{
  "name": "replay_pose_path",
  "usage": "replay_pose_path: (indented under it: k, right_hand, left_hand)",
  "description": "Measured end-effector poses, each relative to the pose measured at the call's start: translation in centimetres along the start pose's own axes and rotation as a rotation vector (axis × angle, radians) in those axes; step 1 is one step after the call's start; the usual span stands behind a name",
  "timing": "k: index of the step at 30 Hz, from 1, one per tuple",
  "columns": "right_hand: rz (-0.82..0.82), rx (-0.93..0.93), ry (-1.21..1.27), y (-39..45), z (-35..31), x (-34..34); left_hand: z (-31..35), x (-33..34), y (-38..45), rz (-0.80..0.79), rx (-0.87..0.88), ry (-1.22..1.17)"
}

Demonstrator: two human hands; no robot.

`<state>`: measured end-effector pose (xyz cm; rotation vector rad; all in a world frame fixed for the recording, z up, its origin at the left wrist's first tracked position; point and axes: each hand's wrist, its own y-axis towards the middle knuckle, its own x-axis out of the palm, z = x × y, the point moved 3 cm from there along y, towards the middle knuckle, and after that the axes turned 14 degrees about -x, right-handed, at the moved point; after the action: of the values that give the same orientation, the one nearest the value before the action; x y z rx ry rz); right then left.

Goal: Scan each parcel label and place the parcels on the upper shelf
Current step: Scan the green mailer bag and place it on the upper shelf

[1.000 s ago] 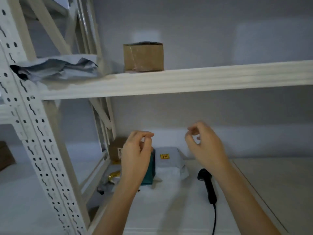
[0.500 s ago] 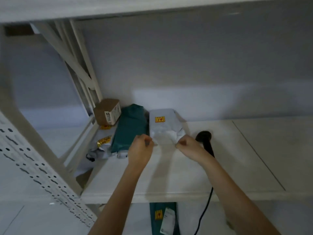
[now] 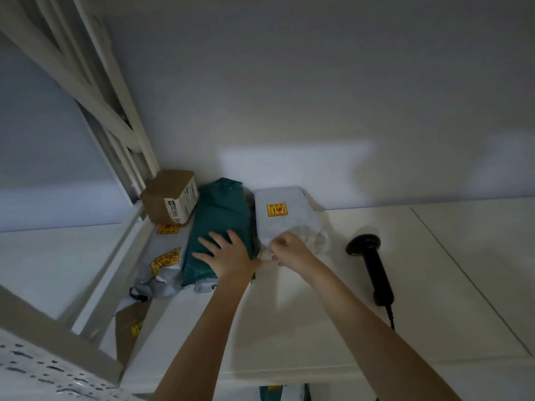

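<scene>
Since half a second ago the left hand [image 3: 228, 256] has let go of the white bag's corner and moved left onto the green bag [image 3: 220, 224], while the right hand has stayed at the white bag's near edge. The left hand now lies flat, fingers spread and straight, pressing on the near part of the green bag. Just beside it, the right hand [image 3: 286, 248] is curled, pinching the crumpled near edge of the white bag [image 3: 285, 212], which lies flat on the shelf [image 3: 434, 285] touching the green bag's right side. Right of the hands and apart from them, a black scanner [image 3: 372, 261] lies on the shelf with its cable running toward the front edge. Farther back on the left, a small cardboard box [image 3: 170, 195] leans in the corner by the rack's post, with grey bags [image 3: 165, 256] bearing yellow stickers beneath it and the green bag.
</scene>
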<state>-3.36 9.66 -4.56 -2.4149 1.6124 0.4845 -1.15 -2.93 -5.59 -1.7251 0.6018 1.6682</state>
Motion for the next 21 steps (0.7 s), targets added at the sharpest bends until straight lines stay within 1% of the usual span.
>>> replay_pose_path:
  k: [3,7,12,15,18,21]
  right_hand:
    - [-0.016,0.053,0.041,0.8,0.5,2.1]
    - [-0.023,0.095,0.084,1.4,0.9,2.6]
    - [-0.045,0.122,0.177,1.9,0.2,2.6]
    - [-0.086,0.134,0.294,2.1,-0.6,3.1]
    - [-0.122,0.150,0.484,1.9,-1.5,3.8]
    - [-0.097,0.164,0.660,1.8,-2.2,4.0]
  left_hand:
    - [0.4,-0.3,0.3,-0.019,-0.012,0.044]
    - [0.6,-1.8,0.6,-0.107,0.003,0.089]
    - [-0.6,-3.5,1.1,-0.186,0.048,-0.018]
    - [-1.9,-4.3,1.6,-0.197,0.125,-0.120]
    - [-3.1,-5.6,1.8,-0.204,0.212,-0.233]
    - [-3.2,-6.7,1.3,-0.151,0.245,-0.230]
